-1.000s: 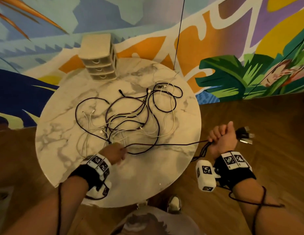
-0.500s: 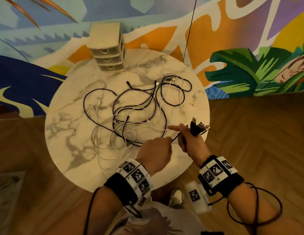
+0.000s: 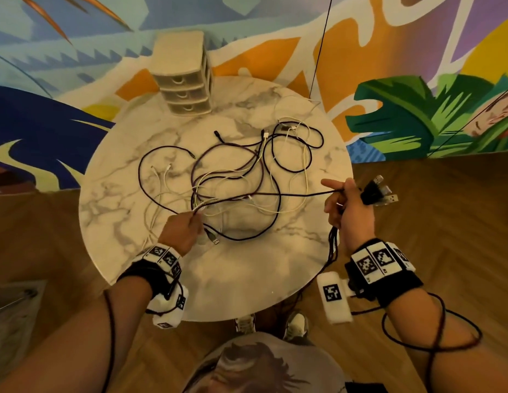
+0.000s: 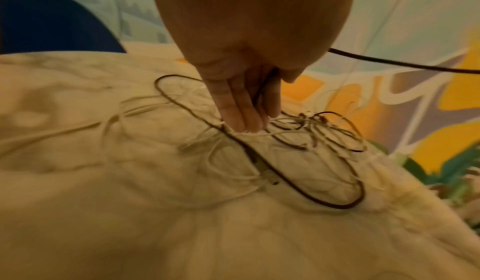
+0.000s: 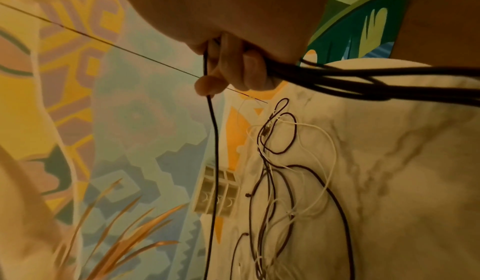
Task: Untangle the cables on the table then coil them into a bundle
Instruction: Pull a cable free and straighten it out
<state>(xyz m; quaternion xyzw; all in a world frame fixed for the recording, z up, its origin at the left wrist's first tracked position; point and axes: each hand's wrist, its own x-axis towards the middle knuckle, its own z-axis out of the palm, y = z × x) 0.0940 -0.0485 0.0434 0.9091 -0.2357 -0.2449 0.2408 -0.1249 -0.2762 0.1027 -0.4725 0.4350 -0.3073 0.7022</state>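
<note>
head view: nearest, the left hand (image 3: 181, 233) pinches a black cable (image 3: 275, 195) at the table's (image 3: 247, 279) near side. the right hand (image 3: 349, 205), just off the right rim, grips that cable's coiled loops and usb plugs (image 3: 380, 191), index finger extended. between them it runs taut above the tangled black and white cables (image 3: 247, 171). farthest, a small drawer unit (image 3: 182, 78).

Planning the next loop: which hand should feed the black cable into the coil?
Probably the left hand: it pinches the black cable at the tangle, while the right hand already grips the gathered loops.
</note>
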